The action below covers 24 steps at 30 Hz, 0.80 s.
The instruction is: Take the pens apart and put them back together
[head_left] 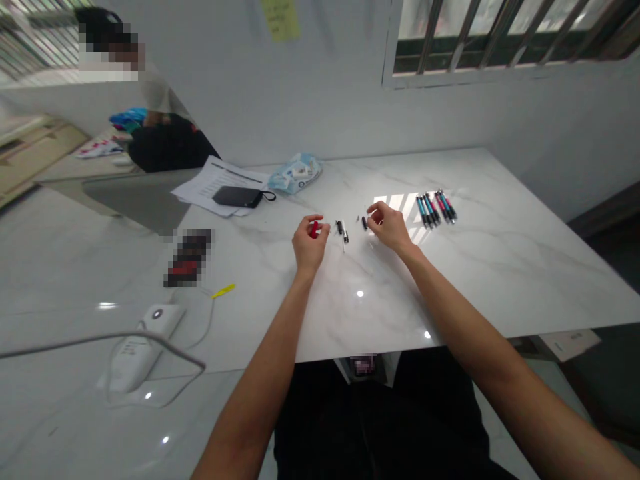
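My left hand (309, 245) is closed around a red pen barrel (315, 230), held just above the white marble table. To its right lie loose pen parts: a short black piece (339, 227), a clear and black piece (345, 231) and a thin white refill (343, 246). My right hand (390, 225) is low over the table, thumb and forefinger curled but apart. Beside its fingertips lies another short black pen part (365, 223), with a tiny piece too small to name near it. Right of that hand, several blue and red pens (436, 208) lie in a row.
At the back are printed papers (225, 175) under a black pouch (238, 196), and a blue-and-white packet (296, 173). A white power strip (145, 347), a grey cable (100, 339) and a yellow strip (223, 291) lie left. Another person (165, 127) sits beyond the divider.
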Motion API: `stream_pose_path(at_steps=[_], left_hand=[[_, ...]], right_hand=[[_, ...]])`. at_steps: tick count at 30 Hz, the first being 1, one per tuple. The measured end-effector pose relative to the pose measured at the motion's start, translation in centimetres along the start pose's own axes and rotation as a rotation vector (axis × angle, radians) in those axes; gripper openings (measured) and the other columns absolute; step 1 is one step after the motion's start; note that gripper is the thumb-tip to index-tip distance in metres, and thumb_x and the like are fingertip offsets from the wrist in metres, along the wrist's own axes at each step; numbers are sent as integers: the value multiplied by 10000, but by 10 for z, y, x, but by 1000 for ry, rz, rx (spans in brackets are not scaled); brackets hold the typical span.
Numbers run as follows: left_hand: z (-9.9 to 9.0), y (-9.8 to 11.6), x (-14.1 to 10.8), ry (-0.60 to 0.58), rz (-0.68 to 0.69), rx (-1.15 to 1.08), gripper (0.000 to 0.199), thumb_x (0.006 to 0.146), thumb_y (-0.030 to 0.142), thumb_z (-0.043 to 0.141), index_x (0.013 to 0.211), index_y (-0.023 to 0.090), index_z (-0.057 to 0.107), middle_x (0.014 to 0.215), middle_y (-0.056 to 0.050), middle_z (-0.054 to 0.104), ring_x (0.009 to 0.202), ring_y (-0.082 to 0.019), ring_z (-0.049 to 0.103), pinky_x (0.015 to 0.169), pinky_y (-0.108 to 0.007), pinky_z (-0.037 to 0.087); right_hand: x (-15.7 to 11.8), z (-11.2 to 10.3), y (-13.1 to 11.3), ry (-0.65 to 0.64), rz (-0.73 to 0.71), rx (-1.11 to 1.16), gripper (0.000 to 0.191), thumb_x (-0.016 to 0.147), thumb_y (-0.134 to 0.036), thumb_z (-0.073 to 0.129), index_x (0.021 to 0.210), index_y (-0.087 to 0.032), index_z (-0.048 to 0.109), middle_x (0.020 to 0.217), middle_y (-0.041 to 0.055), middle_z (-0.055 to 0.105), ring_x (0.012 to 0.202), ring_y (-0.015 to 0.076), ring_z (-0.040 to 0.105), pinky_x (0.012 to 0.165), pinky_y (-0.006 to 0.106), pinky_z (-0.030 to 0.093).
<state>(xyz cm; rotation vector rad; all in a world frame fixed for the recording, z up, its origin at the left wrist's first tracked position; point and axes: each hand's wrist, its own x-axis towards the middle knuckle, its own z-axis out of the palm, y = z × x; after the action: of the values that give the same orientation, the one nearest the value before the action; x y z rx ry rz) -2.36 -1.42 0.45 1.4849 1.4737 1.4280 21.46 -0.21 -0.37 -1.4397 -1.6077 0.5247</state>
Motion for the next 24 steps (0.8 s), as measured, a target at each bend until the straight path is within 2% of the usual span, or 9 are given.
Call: stream_pose_path(at_steps=[3,5,8,11,17,22,24], left_hand=[[6,13,0,-130,33,207,252,862,233,800,1109,277,777,865,3,803,719,-177,686,779,-310,511],[13,21,5,-196,78,331,268,835,206,813,1085,299,795,851,4,809,746,-209,700,809,-336,511],[30,28,18,-236,128,446,265,817,191,810,1054,311,806,822,-7,805,801,-252,732,818,-352,517],[51,28,32,-274,147,560,276,805,204,815,1061,308,810,826,-35,808,846,-290,751,823,-372,529],[86,14,49,-358,148,719,281,815,221,807,1085,297,825,896,-84,817,916,-320,759,872,-404,566],[86,6,51,-328,167,762,302,889,296,792,1189,285,824,971,-117,832,970,-341,764,926,-453,582],[82,7,49,-311,199,790,249,913,289,770,1152,286,838,983,-127,831,968,-344,761,919,-463,586]], right_hand=[[5,-7,15,15,96,-163,226,890,-144,690,1103,-195,747,865,44,779,772,204,692,801,343,525],[5,-8,22,-49,128,-210,237,896,-141,709,1122,-189,763,893,57,801,788,208,705,795,332,522],[4,-5,26,-121,128,-224,192,947,-186,716,1124,-178,792,915,79,822,804,213,726,801,322,530],[5,-3,27,-124,115,-254,191,999,-209,666,1100,-175,824,962,104,839,841,226,745,844,330,544],[7,-1,28,-165,81,-289,231,965,-188,671,1106,-193,854,980,86,838,864,231,749,851,322,547],[5,2,27,-173,55,-303,247,963,-188,661,1106,-204,862,994,80,837,881,232,747,850,320,535],[5,3,27,-176,59,-305,253,964,-190,660,1115,-207,863,1003,81,838,889,232,748,857,320,536]])
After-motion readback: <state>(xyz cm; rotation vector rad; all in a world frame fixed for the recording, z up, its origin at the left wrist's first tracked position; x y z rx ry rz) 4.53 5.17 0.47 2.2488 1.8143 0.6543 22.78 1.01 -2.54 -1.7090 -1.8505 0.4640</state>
